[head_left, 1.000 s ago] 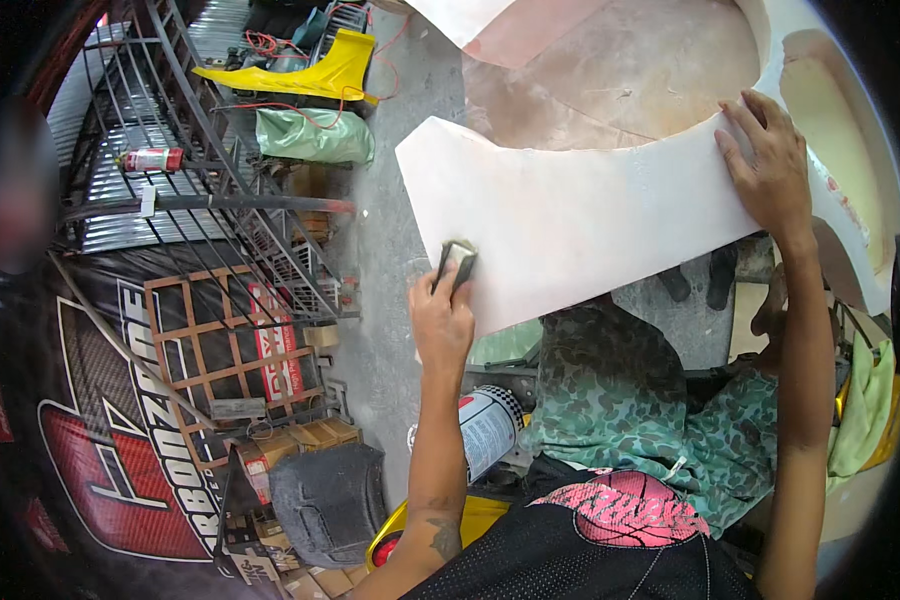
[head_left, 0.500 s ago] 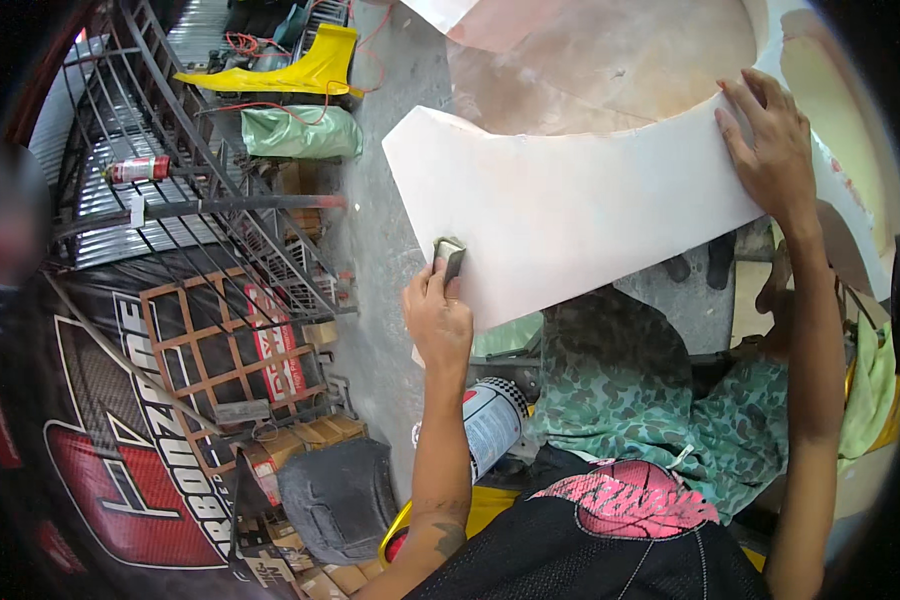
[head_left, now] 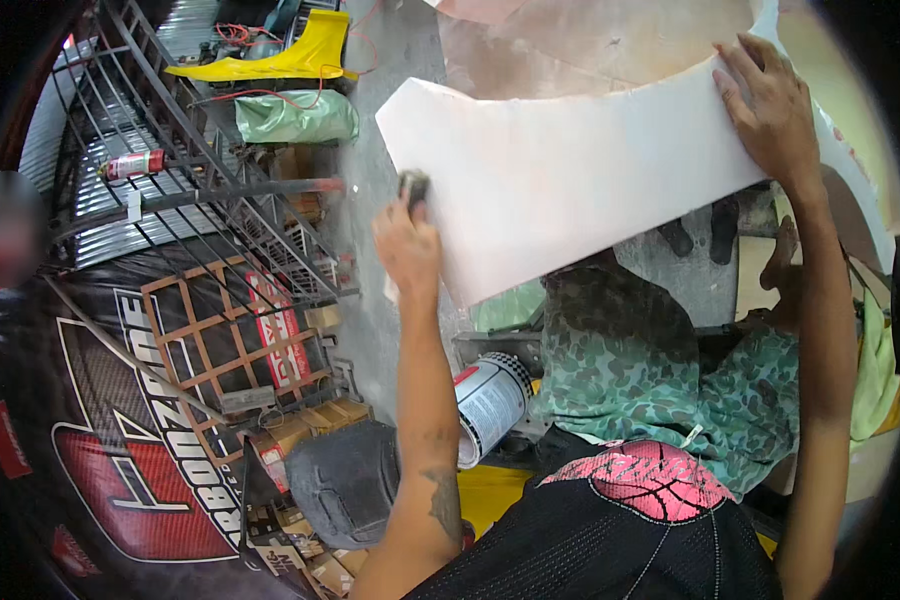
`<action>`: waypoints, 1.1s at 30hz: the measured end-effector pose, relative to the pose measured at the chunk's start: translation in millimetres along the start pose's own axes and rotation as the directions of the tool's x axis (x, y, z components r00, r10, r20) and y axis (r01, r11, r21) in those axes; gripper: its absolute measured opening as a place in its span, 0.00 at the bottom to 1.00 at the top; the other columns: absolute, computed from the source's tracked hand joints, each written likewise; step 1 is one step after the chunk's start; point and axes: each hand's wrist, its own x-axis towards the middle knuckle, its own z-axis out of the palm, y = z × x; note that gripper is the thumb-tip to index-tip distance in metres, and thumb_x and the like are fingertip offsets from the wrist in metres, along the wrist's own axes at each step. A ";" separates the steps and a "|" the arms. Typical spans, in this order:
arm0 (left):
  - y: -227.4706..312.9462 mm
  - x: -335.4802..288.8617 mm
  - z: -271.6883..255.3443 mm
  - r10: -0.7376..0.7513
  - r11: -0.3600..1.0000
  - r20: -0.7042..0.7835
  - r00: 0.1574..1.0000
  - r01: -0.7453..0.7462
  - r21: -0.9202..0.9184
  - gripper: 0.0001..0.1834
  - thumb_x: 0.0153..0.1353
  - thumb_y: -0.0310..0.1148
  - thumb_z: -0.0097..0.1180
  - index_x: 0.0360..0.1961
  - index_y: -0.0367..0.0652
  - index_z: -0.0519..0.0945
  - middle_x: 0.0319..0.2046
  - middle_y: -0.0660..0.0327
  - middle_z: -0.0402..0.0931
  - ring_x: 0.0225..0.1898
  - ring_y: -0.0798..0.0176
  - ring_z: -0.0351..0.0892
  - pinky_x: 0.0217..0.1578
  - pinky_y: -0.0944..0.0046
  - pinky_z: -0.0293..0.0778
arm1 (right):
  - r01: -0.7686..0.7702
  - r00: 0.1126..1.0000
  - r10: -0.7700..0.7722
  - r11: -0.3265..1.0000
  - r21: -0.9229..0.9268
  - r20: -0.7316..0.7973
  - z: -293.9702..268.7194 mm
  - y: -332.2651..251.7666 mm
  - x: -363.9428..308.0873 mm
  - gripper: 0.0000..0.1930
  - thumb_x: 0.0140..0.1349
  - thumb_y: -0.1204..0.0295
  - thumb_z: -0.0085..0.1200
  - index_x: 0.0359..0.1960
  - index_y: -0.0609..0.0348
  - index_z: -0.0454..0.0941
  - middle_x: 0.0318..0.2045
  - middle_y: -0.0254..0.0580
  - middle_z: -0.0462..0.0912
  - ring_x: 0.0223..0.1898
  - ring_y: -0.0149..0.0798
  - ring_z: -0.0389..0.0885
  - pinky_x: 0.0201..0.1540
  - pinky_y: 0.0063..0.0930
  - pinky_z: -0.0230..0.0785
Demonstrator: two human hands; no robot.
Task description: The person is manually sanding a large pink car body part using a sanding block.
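A large white curved panel (head_left: 570, 170) lies across my lap, above my camouflage shorts (head_left: 660, 370). My left hand (head_left: 408, 245) grips a small dark sanding block (head_left: 413, 188) and presses it against the panel's left edge. My right hand (head_left: 765, 110) lies flat with fingers spread on the panel's upper right end, holding it down. Both forearms reach up from the lower edge of the view.
A metal tin (head_left: 490, 400) lies on its side by my left knee. A black metal gate (head_left: 170, 200) stands at the left with a spray can (head_left: 130, 163) on it. A yellow body part (head_left: 280, 55), a green bag (head_left: 295, 118) and cardboard boxes (head_left: 300, 430) lie on the concrete floor.
My left hand has slid the sanding block up along the panel's left edge. My right hand has stayed on the panel's right end.
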 end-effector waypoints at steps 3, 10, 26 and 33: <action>-3.9 1.9 1.9 0.073 0.993 -0.053 0.996 -0.078 -0.088 0.15 0.62 0.29 0.62 0.48 0.34 0.85 0.44 0.46 0.80 0.48 0.40 0.77 0.53 0.47 0.72 | 0.060 0.996 -0.060 0.998 -0.007 -0.071 7.1 14.2 -1.5 0.21 0.72 0.58 0.52 0.63 0.44 0.78 0.64 0.43 0.75 0.66 0.47 0.73 0.69 0.49 0.60; 7.9 -15.5 1.7 0.044 0.999 0.025 0.999 -0.043 -0.032 0.19 0.63 0.31 0.60 0.54 0.38 0.84 0.44 0.47 0.80 0.50 0.41 0.77 0.57 0.48 0.72 | 0.014 1.000 -0.014 1.000 -0.011 -0.009 -5.9 0.9 2.4 0.21 0.72 0.59 0.51 0.64 0.45 0.78 0.65 0.45 0.75 0.67 0.48 0.72 0.69 0.47 0.60; 12.9 36.2 8.1 0.071 0.997 -0.005 0.997 -0.071 -0.017 0.18 0.63 0.33 0.61 0.52 0.36 0.85 0.41 0.47 0.79 0.45 0.41 0.76 0.50 0.46 0.73 | 0.019 0.998 -0.018 0.999 0.025 -0.053 2.2 8.3 3.5 0.21 0.71 0.59 0.50 0.63 0.46 0.78 0.63 0.45 0.76 0.66 0.48 0.72 0.69 0.49 0.59; 63.4 -39.0 -9.5 0.195 0.968 0.055 0.979 -0.183 -0.171 0.18 0.61 0.29 0.61 0.53 0.39 0.85 0.42 0.49 0.79 0.44 0.44 0.76 0.49 0.48 0.73 | -0.040 0.999 0.040 0.999 0.016 -0.003 -8.0 1.3 -2.6 0.21 0.71 0.59 0.50 0.63 0.46 0.77 0.63 0.46 0.75 0.66 0.48 0.72 0.70 0.49 0.59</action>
